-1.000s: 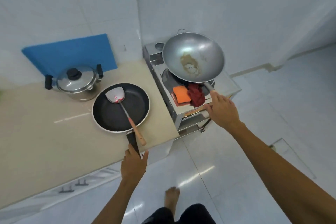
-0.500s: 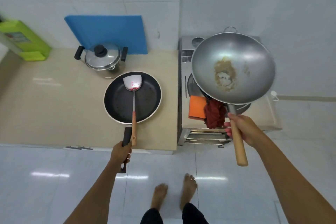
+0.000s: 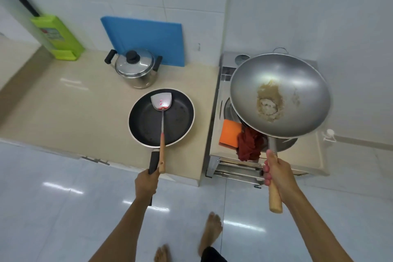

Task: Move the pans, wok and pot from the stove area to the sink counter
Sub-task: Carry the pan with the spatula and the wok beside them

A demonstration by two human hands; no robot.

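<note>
My right hand [image 3: 276,173] grips the wooden handle of a steel wok [image 3: 297,83], held up in the air over the stove [image 3: 214,134]; brown residue sits in its bowl. My left hand [image 3: 146,183] is closed on the black handle of a dark frying pan [image 3: 146,125] that rests on the beige counter [image 3: 74,108]. A metal spatula [image 3: 161,102] with a wooden handle and red smears lies in the pan. A lidded steel pot [image 3: 135,68] with black handles stands behind the pan.
A blue board [image 3: 146,38] leans on the tiled wall behind the pot. A green box [image 3: 57,37] stands at the counter's far left. An orange sponge [image 3: 229,133] and a red cloth [image 3: 249,147] lie on the stove. Glossy tiled floor [image 3: 63,208] and bare feet are below.
The wok has come up off the stove and toward me in my right hand. My left hand has closed on the frying pan's handle. The view has shifted right and back.
</note>
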